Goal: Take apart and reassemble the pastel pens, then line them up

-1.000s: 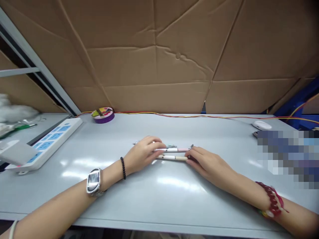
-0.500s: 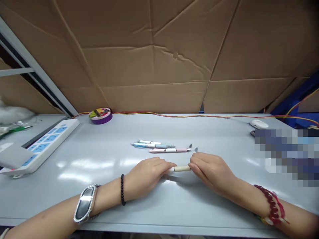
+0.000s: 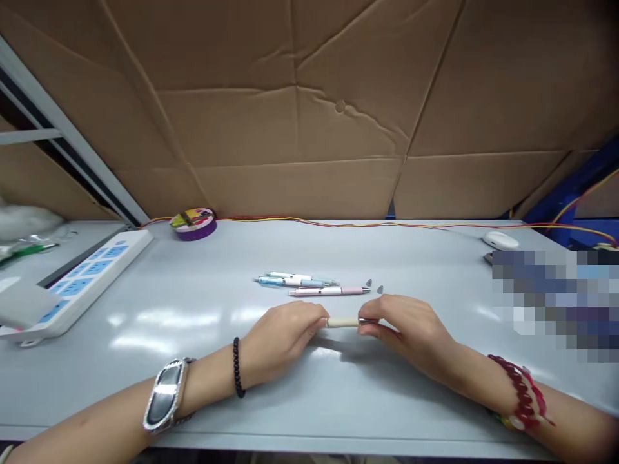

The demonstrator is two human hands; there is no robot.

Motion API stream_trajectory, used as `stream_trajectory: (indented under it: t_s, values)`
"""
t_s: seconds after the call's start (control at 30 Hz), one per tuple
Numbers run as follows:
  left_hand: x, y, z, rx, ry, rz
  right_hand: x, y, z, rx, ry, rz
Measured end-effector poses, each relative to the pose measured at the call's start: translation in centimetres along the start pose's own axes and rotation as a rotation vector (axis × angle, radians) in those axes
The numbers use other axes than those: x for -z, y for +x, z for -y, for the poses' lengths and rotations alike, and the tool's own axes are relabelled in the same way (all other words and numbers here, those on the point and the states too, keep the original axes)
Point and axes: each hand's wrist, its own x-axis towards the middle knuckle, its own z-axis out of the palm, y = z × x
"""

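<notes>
Between my hands, a cream-coloured pen (image 3: 343,322) is held level just above the table. My left hand (image 3: 285,335) pinches its left end, which the fingers hide. At the other end, the thumb and fingertips of my right hand (image 3: 416,332) close on the pen's silvery tip. Just beyond lie a pink and white pen (image 3: 329,292) and two overlapping pens, one light blue and white (image 3: 290,281), the other pale green and white (image 3: 331,282). Two small grey pointed pieces (image 3: 380,289) rest near the pink pen's tip.
A white power strip (image 3: 91,280) runs along the left side. At the back left sits a purple roll of tape (image 3: 193,225), with red and yellow wires (image 3: 309,222) along the rear edge. A white mouse-like object (image 3: 501,241) and a blurred-out item (image 3: 556,303) are at right.
The pen has shifted slightly left along with my left hand. My right fingers have opened a little and re-gripped, so the silvery tip now shows. The other pens have stayed put.
</notes>
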Motion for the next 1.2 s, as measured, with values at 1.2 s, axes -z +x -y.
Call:
stream_trajectory:
  t_s: [1.2]
  values:
    - [-0.1,0.3,0.6,0.019,0.228,0.007,2.0,0.5,-3.3,-0.293,-0.490,0.342]
